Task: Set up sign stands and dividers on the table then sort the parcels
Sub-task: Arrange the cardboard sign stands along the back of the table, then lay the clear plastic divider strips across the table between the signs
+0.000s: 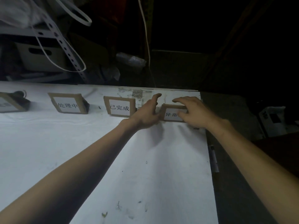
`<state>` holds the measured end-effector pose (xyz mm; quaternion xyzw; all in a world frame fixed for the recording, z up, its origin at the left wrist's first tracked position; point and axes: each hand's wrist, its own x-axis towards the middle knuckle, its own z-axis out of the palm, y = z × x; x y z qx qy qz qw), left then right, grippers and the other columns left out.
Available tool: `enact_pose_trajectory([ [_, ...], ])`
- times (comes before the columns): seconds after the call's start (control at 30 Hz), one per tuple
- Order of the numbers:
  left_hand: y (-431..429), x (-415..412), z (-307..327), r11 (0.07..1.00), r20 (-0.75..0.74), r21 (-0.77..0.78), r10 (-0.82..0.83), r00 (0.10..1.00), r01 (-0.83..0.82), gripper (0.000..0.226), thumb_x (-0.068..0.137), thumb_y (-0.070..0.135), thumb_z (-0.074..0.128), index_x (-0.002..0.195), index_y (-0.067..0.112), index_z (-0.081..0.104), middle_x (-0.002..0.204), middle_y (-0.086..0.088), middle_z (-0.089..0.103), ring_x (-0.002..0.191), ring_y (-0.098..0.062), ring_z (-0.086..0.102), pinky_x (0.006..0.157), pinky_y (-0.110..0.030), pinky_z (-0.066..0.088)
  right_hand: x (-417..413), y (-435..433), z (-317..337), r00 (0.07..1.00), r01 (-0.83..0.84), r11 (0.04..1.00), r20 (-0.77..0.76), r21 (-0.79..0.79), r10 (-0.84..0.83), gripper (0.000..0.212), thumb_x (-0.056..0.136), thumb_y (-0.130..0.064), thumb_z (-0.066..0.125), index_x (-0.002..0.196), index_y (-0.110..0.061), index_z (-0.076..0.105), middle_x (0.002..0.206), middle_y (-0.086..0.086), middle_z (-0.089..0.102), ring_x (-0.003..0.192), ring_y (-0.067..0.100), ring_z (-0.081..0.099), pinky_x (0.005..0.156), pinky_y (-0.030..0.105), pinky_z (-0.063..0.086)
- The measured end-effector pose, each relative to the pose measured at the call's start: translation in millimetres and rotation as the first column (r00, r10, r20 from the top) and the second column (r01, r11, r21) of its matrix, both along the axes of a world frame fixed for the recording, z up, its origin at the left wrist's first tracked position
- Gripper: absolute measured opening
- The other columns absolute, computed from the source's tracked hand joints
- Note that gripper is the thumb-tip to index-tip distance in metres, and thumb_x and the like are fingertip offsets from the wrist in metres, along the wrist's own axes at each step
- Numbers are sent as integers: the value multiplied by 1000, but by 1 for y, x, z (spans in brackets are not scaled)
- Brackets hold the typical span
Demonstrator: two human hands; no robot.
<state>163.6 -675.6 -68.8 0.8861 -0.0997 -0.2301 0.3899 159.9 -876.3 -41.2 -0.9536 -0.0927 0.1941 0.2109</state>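
Four cardboard-framed sign stands with white labels stand in a row along the far edge of the white table (97,151). The far-left sign (8,102) is cut off by the frame's edge; a second sign (68,104) and a third sign (119,108) stand to its right. My right hand (194,112) holds the fourth sign (171,114) at the table's far right corner, fingers over its top edge and thumb on its front. My left hand (145,113) touches that sign's left edge, forefinger stretched out past it.
A white marker-like stick (213,159) lies just off the table's right edge. Behind the table are a dark shelf with a perforated metal upright (64,46), a cardboard box (40,54) and hanging white cables. A pale package (273,120) sits low at the right.
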Motion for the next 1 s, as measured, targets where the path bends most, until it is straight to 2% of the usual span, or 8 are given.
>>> enact_pose_trajectory([
  [0.17, 19, -15, 28, 995, 34, 80, -63, 997, 60, 65, 94, 18, 53, 151, 23, 22, 144, -14, 45, 122, -26, 54, 103, -45, 45, -5, 21, 28, 999, 1, 996, 52, 88, -5, 42, 99, -36, 54, 140, -33, 48, 150, -5, 43, 140, 13, 33, 101, 26, 24],
  [0.27, 39, -23, 53, 1000, 109, 30, -2, 994, -2, 57, 95, 14, 52, 148, 21, 32, 139, -10, 50, 106, -20, 59, 88, -33, 50, -5, 57, 50, 997, -18, 992, 80, 127, 8, 38, 101, -40, 49, 138, -34, 50, 146, -8, 45, 137, 13, 36, 100, 28, 27],
  [0.37, 79, -40, 81, 993, 182, -71, 106, 978, -95, 46, 94, 10, 50, 139, 15, 44, 130, -7, 57, 101, -17, 59, 78, -19, 48, -12, 106, 75, 993, -58, 971, 116, 231, 31, 30, 101, -38, 50, 130, -35, 56, 127, -15, 55, 119, 5, 46, 94, 29, 38],
  [0.5, 167, -79, 116, 963, 263, -111, 267, 927, -245, 36, 95, 12, 49, 131, 19, 51, 119, -1, 63, 97, -14, 62, 85, -32, 51, -26, 192, 106, 986, -138, 935, 137, 327, 98, 27, 100, -38, 52, 125, -33, 61, 115, -18, 59, 108, 4, 53, 89, 29, 46],
  [0.63, 299, -168, 150, 865, 288, -189, 502, 816, -465, 30, 97, 15, 50, 126, 20, 56, 111, 3, 67, 97, -13, 64, 86, -35, 54, -72, 326, 138, 942, -329, 873, 193, 359, 276, 27, 98, -39, 55, 122, -32, 63, 112, -19, 60, 106, 5, 57, 88, 27, 47],
  [0.67, 348, -203, 158, 843, 307, -162, 537, 785, -514, 31, 97, 17, 50, 127, 22, 55, 111, 4, 67, 98, -14, 64, 86, -35, 54, -95, 376, 146, 923, -381, 849, 202, 365, 327, 26, 98, -40, 55, 121, -31, 64, 111, -18, 61, 105, 6, 58, 85, 26, 47],
  [0.83, 455, -289, 172, 783, 277, -55, 609, 744, -620, 28, 97, 18, 50, 124, 24, 56, 108, 9, 67, 97, -11, 63, 87, -36, 54, -154, 482, 161, 875, -484, 790, 226, 378, 428, 29, 100, -38, 51, 120, -23, 67, 118, -7, 68, 99, 7, 60, 82, 24, 42],
  [1.0, 569, -367, 172, 697, 283, -4, 688, 668, -717, 26, 98, 14, 49, 122, 18, 60, 112, 3, 66, 103, -18, 62, 91, -35, 50, -213, 601, 172, 817, -573, 725, 203, 381, 539, 29, 101, -36, 50, 121, -22, 66, 117, -5, 67, 98, 10, 60, 76, 23, 41],
])
